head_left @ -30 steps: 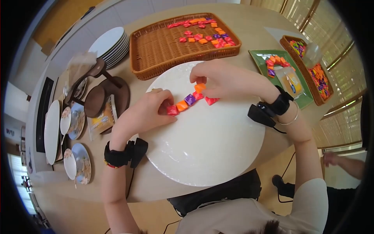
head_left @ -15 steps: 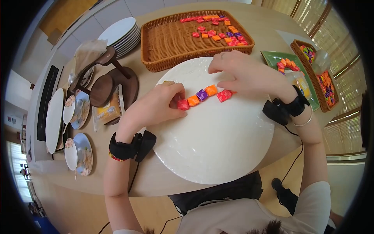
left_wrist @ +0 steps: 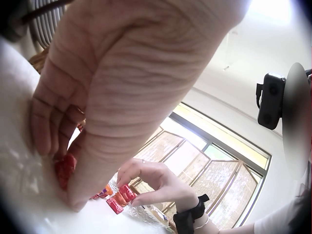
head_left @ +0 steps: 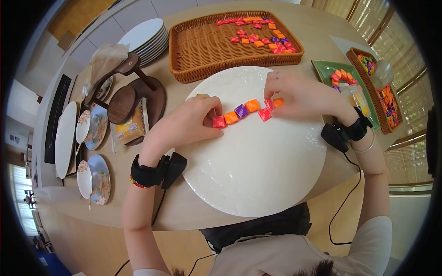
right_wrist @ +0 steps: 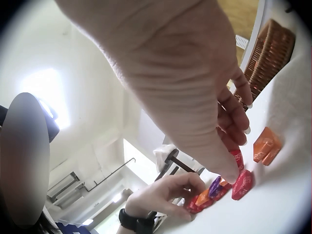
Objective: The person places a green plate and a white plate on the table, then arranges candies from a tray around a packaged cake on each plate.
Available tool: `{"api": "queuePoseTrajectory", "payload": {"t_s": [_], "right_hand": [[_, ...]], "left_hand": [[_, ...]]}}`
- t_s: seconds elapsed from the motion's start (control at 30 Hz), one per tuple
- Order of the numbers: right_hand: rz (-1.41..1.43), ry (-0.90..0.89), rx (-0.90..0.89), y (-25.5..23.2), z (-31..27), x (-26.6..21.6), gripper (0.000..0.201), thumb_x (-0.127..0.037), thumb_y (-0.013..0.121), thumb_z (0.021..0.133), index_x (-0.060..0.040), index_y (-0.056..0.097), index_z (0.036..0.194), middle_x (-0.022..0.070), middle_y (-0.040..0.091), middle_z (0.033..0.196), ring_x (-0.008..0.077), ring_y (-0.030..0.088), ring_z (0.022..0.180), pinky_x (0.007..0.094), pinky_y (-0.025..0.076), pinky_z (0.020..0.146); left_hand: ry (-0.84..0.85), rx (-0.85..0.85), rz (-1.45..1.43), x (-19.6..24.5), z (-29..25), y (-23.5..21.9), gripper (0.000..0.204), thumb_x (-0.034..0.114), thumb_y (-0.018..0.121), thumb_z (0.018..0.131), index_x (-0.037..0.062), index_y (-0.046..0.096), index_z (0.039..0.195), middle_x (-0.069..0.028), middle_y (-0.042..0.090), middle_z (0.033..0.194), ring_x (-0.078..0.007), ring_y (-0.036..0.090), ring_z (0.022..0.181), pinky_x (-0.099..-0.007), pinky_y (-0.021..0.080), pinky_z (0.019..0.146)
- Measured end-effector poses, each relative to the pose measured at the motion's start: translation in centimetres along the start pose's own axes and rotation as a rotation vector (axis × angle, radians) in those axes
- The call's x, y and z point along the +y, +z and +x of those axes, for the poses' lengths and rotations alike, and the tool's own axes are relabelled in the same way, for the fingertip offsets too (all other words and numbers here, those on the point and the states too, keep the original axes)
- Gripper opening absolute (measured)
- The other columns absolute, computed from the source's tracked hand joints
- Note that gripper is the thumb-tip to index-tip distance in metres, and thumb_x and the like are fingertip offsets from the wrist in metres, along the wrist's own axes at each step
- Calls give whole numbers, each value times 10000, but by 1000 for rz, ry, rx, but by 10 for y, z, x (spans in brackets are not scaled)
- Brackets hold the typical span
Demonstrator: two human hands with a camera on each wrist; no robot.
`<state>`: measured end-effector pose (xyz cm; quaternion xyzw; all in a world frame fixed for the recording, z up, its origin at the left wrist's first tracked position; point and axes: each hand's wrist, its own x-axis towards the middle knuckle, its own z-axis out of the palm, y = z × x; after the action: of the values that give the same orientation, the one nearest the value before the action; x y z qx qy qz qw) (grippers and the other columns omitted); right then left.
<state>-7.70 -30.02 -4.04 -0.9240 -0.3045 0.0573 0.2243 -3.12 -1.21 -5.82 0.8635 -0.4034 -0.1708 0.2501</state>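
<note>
On the round white board (head_left: 248,165) lies a slanting row of wrapped candies: a red one (head_left: 218,122) at its left end, then orange (head_left: 230,117), purple (head_left: 241,111) and orange (head_left: 252,106). My left hand (head_left: 186,122) pinches the red end candy between thumb and fingers. To the right of the row, my right hand (head_left: 299,96) pinches a red candy (head_left: 268,105), also seen in the right wrist view (right_wrist: 237,158). Just below it lies another red candy (head_left: 264,114). An orange candy (head_left: 278,102) sits beside the right hand's fingers.
Behind the board is a wicker basket (head_left: 202,69) with candies. Stacked plates (head_left: 146,37), a dark wooden stand (head_left: 152,96) and cups on saucers stand at the left. At the right are a green tray (head_left: 322,69) with candies and a long basket (head_left: 397,124).
The right hand set an orange candy at the row's right end, moved off it, and now pinches a red candy. The left hand stays at the red end candy. The head view has shifted.
</note>
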Motion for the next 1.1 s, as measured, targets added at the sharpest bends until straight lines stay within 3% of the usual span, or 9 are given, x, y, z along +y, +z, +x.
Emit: {"api": "queuePoseTrajectory", "payload": {"t_s": [0.13, 0.2, 0.4, 0.73, 0.9, 1.0, 1.1], "right_hand": [[-91, 80, -8, -8, 11, 0, 213, -141, 727, 808, -18, 636, 956, 124, 615, 968, 295, 589, 966, 376, 446, 929], [-156, 151, -95, -5, 18, 0, 219, -171, 722, 813, -24, 639, 952, 123, 630, 938, 281, 596, 962, 374, 440, 930], [-267, 160, -169, -4, 26, -8, 178, -137, 694, 798, -17, 652, 922, 115, 639, 886, 273, 608, 941, 382, 447, 911], [-201, 105, -131, -1, 21, -3, 173, -127, 689, 801, -13, 657, 927, 102, 636, 885, 287, 599, 932, 389, 459, 894], [-206, 59, 54, -1, 7, -7, 150, -112, 683, 806, -29, 659, 929, 79, 602, 963, 273, 556, 981, 376, 428, 915], [-147, 12, -70, -4, 4, -14, 151, -98, 677, 798, -43, 666, 938, 68, 579, 943, 250, 551, 989, 375, 411, 939], [-133, -50, -53, 9, 2, -12, 154, -84, 672, 790, -52, 670, 940, 62, 561, 897, 238, 554, 969, 371, 410, 955]], "left_hand": [[4, 0, -6, -1, 0, 0, 356, 156, 786, 776, -17, 629, 1046, -138, 664, 925, -221, 668, 825, -318, 549, 774], [0, -6, -12, 1, -1, 0, 356, 156, 785, 779, -17, 628, 1048, -138, 664, 932, -220, 669, 826, -317, 549, 774], [-9, -17, -14, 0, -1, 0, 355, 156, 779, 786, -18, 624, 1054, -137, 662, 946, -218, 667, 827, -317, 549, 775], [-7, -26, -33, -1, 0, 0, 362, 158, 776, 787, -22, 622, 1061, -134, 659, 952, -215, 662, 831, -315, 549, 780], [1, -12, -20, -2, -1, 1, 360, 159, 779, 784, -20, 624, 1056, -131, 655, 948, -213, 658, 829, -312, 549, 776], [-3, -18, -14, -1, -1, 0, 359, 161, 780, 785, -18, 625, 1056, -128, 648, 943, -210, 653, 829, -311, 547, 776], [-10, -23, -19, -1, 0, 0, 362, 165, 781, 787, -16, 624, 1059, -126, 643, 942, -207, 650, 833, -310, 545, 778]]}}
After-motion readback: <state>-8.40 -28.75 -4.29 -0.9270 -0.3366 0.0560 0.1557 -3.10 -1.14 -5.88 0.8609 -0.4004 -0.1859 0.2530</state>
